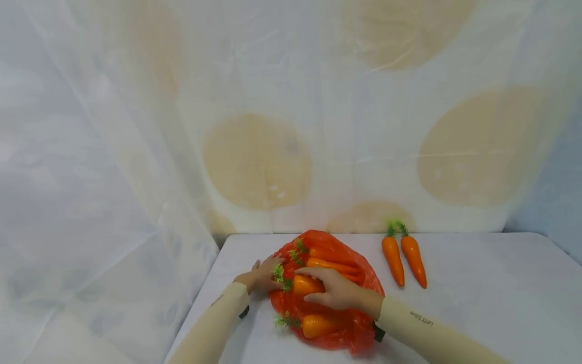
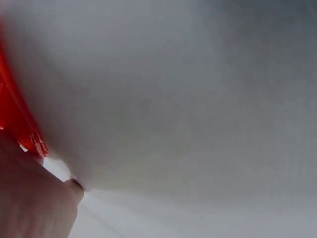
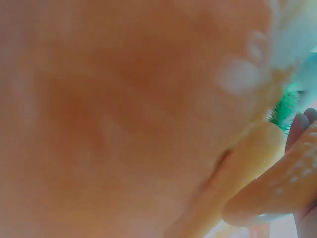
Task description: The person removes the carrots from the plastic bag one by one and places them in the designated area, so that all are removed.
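A red plastic bag (image 1: 359, 253) lies on the table with several orange carrots on it, their green tops pointing left. My right hand (image 1: 334, 289) grips one carrot (image 1: 306, 286) near its thick end, thumb on the near side and fingers over the far side. In the right wrist view the gripped carrot (image 3: 277, 186) lies against the fingers (image 3: 298, 128), beside another carrot (image 3: 247, 161). At the bag's left edge my left hand (image 1: 267, 275) rests with its fingers stretched over the plastic by the leafy tops. The left wrist view catches only part of that hand (image 2: 34, 198) and red plastic (image 2: 15, 111).
Two carrots (image 1: 393, 260) (image 1: 415, 260) lie side by side at the back right of the white table (image 1: 482, 298). Behind it hangs a pale curtain (image 1: 345, 126) with tan circles. A nearer carrot (image 1: 320, 325) lies below my right hand on the bag.
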Motion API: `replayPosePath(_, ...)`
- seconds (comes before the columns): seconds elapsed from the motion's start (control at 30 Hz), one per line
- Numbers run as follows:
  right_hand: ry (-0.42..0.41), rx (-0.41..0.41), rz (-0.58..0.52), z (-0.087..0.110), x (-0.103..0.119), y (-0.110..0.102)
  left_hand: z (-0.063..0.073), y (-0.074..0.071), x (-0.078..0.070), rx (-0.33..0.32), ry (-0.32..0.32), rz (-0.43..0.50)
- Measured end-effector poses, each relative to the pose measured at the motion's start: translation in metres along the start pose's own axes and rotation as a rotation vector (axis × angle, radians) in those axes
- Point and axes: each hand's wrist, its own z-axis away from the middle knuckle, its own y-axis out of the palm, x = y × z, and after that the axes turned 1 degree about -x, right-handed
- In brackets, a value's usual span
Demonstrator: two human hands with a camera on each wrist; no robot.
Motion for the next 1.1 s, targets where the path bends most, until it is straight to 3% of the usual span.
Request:
replayPosePath(0.23,-0.039,-0.127,-0.004,-0.004,0.012,-0.013,0.001,-0.004,-0.001,-0.016,0.028,0.010)
replayPosePath(0.63,-0.008,-0.313,-0.191,-0.008,0.028,-0.030,-0.004,-0.002,0.004,-0.021,0.051,-0.045)
replayPosePath(0.93,0.022,-0.344,-0.271,-0.006,0.034,-0.041,0.002,0.001,0.002,-0.016,0.046,0.001)
replayPosePath(1.1,-0.012,-0.359,-0.260,-0.003,0.034,-0.048,-0.001,0.001,0.005,-0.019,0.062,0.011)
